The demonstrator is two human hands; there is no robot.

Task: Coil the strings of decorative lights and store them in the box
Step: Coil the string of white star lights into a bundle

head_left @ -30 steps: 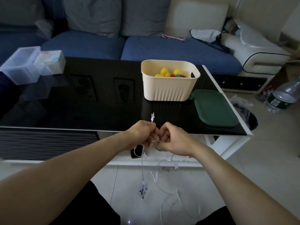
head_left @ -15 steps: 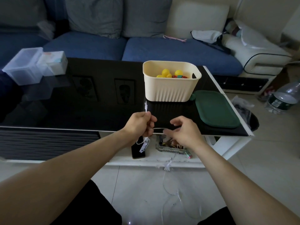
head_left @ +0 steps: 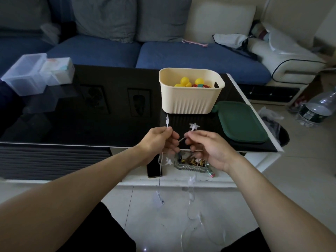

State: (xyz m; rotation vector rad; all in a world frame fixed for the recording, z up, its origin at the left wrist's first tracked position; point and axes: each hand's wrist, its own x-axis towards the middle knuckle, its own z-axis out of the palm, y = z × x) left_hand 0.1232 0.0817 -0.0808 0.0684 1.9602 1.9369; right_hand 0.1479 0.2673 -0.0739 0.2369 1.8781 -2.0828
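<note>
Head view: left hand [head_left: 160, 140] and right hand [head_left: 205, 148], each grip pinching the thin white star-light string [head_left: 181, 139] taut above the black glass bench [head_left: 91, 115] edge, before the cream ribbed plastic box [head_left: 190, 100]; remainder trails to the floor.

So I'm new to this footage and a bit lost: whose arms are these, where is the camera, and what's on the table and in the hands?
There is no machine here. A person wears one camera on the head, looking forward and down, so the two bare arms reaching in from the bottom are their own. The left hand and right hand each pinch a thin string of star-shaped lights; a short stretch runs between them and the rest hangs down to the floor. On the black glass table stands a cream box, open, with yellow balls and other small things inside. Its green lid lies flat to its right. At the far left corner sit clear plastic containers. Behind is a blue sofa.
</note>
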